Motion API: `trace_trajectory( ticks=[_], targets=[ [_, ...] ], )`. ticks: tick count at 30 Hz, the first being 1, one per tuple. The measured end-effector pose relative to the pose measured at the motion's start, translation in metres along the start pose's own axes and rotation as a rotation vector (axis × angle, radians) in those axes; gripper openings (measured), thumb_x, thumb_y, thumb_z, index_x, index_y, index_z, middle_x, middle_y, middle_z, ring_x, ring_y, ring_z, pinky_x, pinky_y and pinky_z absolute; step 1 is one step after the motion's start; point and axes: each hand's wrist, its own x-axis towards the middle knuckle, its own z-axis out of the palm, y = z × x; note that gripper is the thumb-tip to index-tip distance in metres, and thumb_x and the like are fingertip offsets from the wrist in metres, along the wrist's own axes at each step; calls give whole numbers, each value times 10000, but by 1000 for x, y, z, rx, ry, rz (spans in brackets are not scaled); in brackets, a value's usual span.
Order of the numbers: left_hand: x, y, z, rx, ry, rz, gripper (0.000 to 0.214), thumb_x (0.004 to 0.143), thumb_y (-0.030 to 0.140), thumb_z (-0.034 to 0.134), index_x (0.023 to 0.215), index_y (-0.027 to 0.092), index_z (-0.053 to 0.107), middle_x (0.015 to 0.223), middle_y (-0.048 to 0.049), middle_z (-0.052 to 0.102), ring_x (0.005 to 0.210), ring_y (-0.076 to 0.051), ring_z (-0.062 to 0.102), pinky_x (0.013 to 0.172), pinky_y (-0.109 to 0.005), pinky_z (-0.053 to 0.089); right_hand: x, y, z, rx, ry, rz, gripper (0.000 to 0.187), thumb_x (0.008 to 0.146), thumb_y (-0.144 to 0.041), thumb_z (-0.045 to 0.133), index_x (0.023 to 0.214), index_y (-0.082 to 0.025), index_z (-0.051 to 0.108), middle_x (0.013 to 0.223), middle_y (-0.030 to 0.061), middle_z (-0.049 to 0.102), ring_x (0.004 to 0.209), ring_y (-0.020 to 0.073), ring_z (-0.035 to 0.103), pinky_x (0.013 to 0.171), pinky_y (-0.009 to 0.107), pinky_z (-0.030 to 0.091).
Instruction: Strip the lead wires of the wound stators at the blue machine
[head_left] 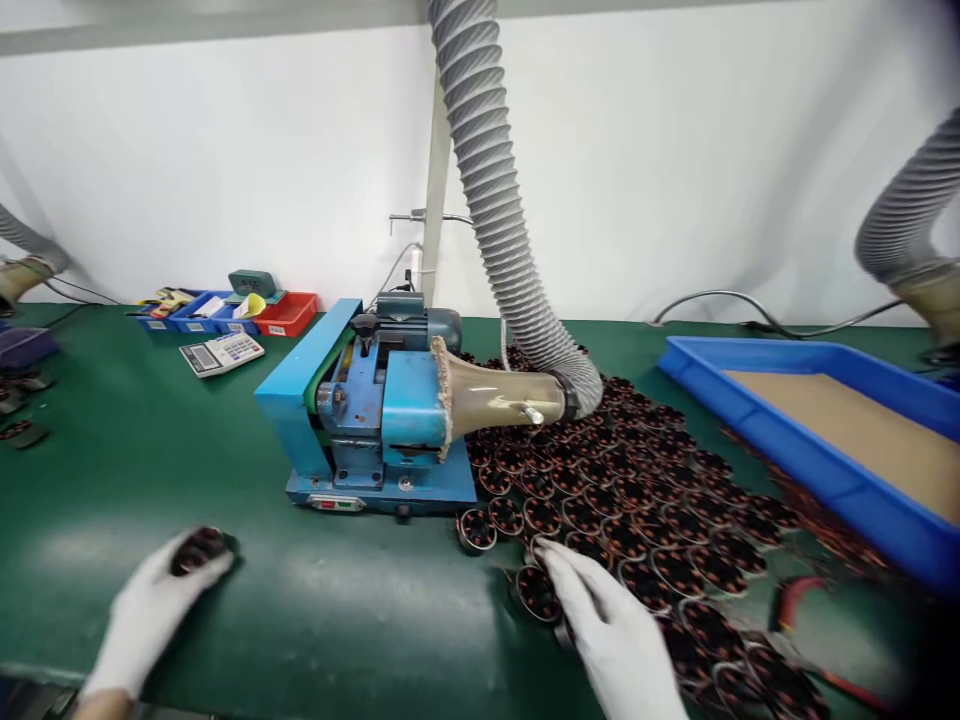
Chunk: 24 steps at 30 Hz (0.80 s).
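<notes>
Left hand [150,610], white-gloved, wrist cut off at the lower edge: fingers curled round one dark wound coil [199,549], its far side hidden by the fingertips and blurred. Right hand [611,630], gloved, forearm out of frame: fingers narrow and flat on the near edge of the heap of coils [637,490]; whether they grip one cannot be told. Beyond the fingertips: blue machine [375,420] with funnel and ribbed hose [495,200], calculator [221,352], blue tray [795,440], on green bench [135,450] against a white wall.

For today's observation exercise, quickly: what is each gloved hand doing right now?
Left hand: closed on one round wound coil part above the green table.
Right hand: open, fingers resting on the spread of coil parts, gripping none.
</notes>
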Motion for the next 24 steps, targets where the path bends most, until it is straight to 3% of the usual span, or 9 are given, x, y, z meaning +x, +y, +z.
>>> trace_trajectory(
  ticks=[2, 4, 7, 9, 11, 15, 18, 21, 24],
  targets=[
    [33, -12, -26, 165, 137, -157, 872, 576, 614, 683, 1321, 239, 427, 1464, -125, 375, 1272, -423, 415, 993, -562, 364, 7, -5, 10, -231, -82, -229, 292, 842, -379, 545, 996, -192, 709, 1085, 109, 706, 998, 284, 646, 914, 429, 490],
    [54, -17, -44, 183, 295, -347, 1092, 532, 669, 681, 1418, 196, 252, 1539, -189, 155, 1333, -446, 293, 1011, -583, 321, 13, -11, 26, -462, -127, -420, 271, 826, -320, 585, 1040, -197, 698, 1187, 134, 655, 1082, 323, 595, 918, 476, 461],
    [59, -14, -47, 139, 330, -483, 909, 503, 654, 706, 1258, 205, 474, 1514, -165, 232, 1307, -427, 360, 1001, -536, 372, 17, -17, 50, -709, -135, -467, 254, 765, -243, 664, 1005, -167, 704, 1244, 193, 609, 1131, 390, 548, 887, 518, 447],
    [46, -8, -36, 101, 262, -443, 552, 562, 590, 691, 967, 224, 608, 1370, -99, 474, 1228, -387, 480, 965, -498, 429, 16, -19, 60, -747, -142, -445, 185, 722, -223, 715, 888, -142, 715, 1199, 218, 630, 1129, 401, 547, 899, 514, 439],
    [23, 1, -18, 3, 176, -353, 341, 614, 520, 664, 775, 225, 603, 1046, -47, 671, 1066, -339, 603, 877, -443, 494, 12, -22, 63, -681, -169, -457, 102, 713, -209, 730, 789, -150, 695, 1158, 197, 654, 1148, 385, 539, 937, 497, 422],
    [-39, 31, 25, -258, 14, -115, 337, 576, 501, 688, 686, 188, 630, 667, -36, 684, 724, -273, 641, 657, -339, 500, -5, -36, 53, -332, -317, -404, 63, 780, -202, 666, 815, -216, 616, 1143, 88, 658, 1014, 261, 632, 867, 378, 496],
    [-80, 64, 52, -497, -275, -13, 311, 551, 434, 749, 648, 153, 659, 623, -41, 685, 607, -212, 606, 593, -291, 469, -12, -52, 42, -46, -403, -370, 55, 827, -248, 622, 834, -243, 568, 1108, 37, 655, 941, 187, 650, 819, 279, 516],
    [-109, 96, 66, -720, -554, 65, 146, 543, 250, 758, 547, 144, 656, 534, -19, 653, 525, -167, 574, 549, -260, 453, -10, -65, 33, 61, -433, -441, 86, 814, -293, 654, 805, -253, 578, 1086, 14, 646, 937, 170, 642, 830, 244, 500],
    [-128, 117, 70, -802, -658, 142, 80, 533, 163, 750, 528, 145, 671, 584, -29, 675, 611, -179, 620, 620, -252, 483, -8, -71, 25, 37, -438, -557, 107, 814, -363, 657, 821, -269, 605, 1120, 13, 630, 995, 184, 621, 870, 258, 478]
  ],
)
